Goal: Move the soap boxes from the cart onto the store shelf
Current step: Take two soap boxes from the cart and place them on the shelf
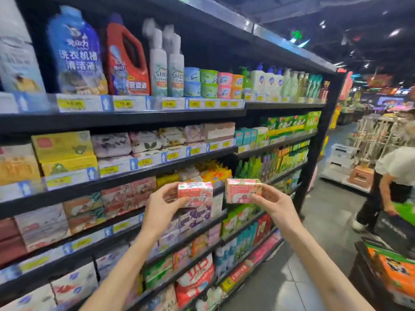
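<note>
Your forearms come in from the bottom edge, both raised toward the shelf unit (pixel 125 176). Your left hand (pixel 161 205) has fingers curled around a pink soap box (pixel 195 194), thumb on the near lower face, other fingers over the top left end. Your right hand (pixel 272 204) pinches a second pink soap box (pixel 243 190) at its right end, thumb in front, fingers behind. Both grips closed on the boxes. Each box sits long axis roughly horizontal, running left-right along the shelf front, printed face toward you; the left one tilts slightly, its right end lower. The two boxes are side by side, near but apart, held in the air in front of the middle shelves, just above a row of purple boxes (pixel 193 217). Cart (pixel 368 263) is at lower right with an orange carton (pixel 397 272) in it; another person (pixel 390 176) bends over beyond it
</note>
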Motion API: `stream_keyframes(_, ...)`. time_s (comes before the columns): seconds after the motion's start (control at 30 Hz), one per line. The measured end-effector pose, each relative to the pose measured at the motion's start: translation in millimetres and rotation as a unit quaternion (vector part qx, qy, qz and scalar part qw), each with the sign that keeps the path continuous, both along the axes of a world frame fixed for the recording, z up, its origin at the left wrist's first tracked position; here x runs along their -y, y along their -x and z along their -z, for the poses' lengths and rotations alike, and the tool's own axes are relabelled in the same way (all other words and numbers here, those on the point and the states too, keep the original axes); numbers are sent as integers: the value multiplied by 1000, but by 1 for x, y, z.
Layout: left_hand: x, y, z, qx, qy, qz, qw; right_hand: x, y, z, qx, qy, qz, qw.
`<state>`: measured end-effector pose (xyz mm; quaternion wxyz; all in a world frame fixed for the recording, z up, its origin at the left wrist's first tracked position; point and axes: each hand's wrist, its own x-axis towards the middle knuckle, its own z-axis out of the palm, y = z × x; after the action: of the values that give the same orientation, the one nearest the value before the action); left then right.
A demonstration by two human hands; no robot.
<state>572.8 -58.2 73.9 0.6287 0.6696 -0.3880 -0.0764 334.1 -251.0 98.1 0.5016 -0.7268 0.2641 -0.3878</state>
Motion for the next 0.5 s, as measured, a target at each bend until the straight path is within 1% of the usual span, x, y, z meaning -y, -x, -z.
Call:
stream_keyframes(0.27,-19,-69,14,-29,-29,-137,990,42,-134,20,-30,-21,-134,990)
stream_keyframes(0.37,-32,-82,22,-50,-42,-195,979,47,-179,35,-39,-34,-183,982)
stream_keyframes(0.5,-46,-92,33,-59,-65,-266,960,42,-222,49,-54,-14,-239,969)
